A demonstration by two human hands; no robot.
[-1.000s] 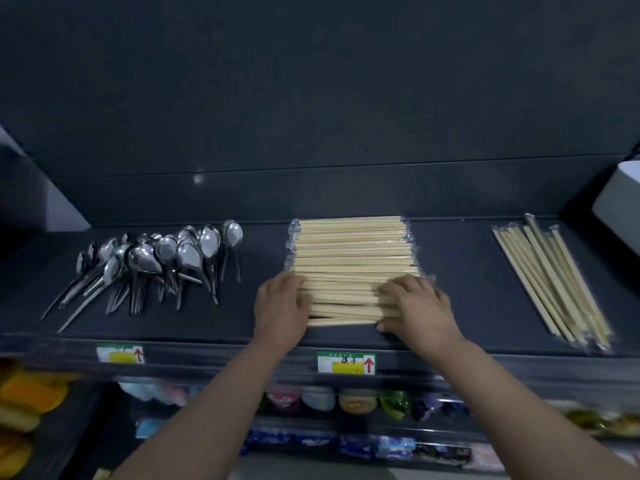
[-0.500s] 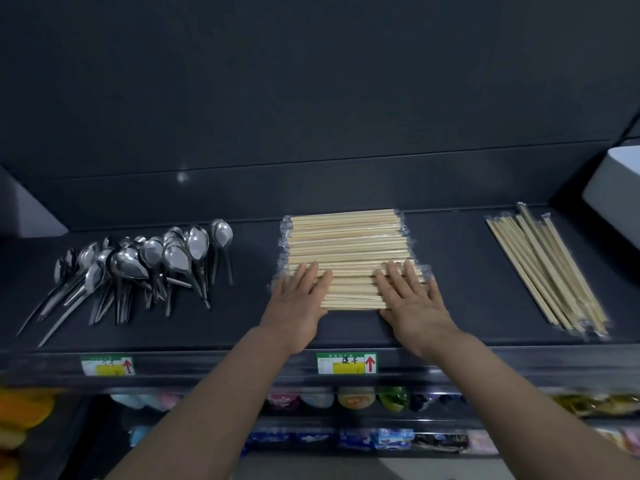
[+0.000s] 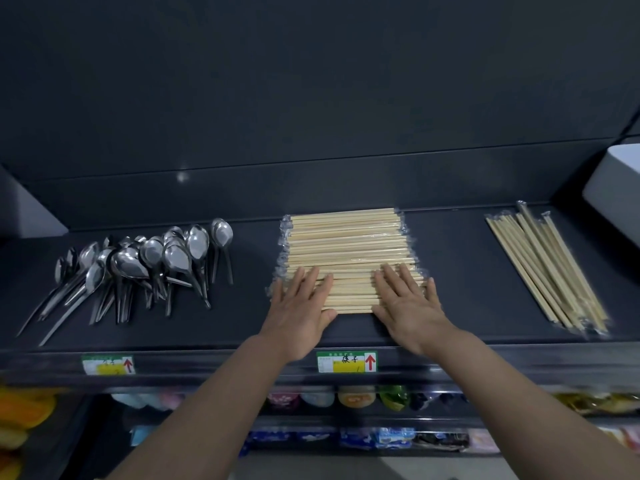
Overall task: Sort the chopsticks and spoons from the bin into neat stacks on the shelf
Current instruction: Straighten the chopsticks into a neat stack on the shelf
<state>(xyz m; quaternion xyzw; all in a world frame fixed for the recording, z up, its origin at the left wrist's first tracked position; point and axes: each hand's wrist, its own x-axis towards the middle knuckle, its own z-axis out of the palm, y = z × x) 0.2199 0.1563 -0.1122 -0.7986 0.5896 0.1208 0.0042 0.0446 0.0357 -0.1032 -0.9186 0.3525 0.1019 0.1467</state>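
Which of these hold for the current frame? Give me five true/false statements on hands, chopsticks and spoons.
1. The left hand and right hand lie flat, fingers straight, on the near part of the middle chopstick stack. True.
2. The spoons lie in a loose pile left of that stack. True.
3. The right hand grips a spoon. False: it holds nothing and only rests on the stack.
4. The chopstick bundle at far right runs parallel to the middle chopstick stack. False: the stack runs left to right, the bundle roughly front to back.
5. The spoons touch the middle chopstick stack. False: bare shelf separates them.
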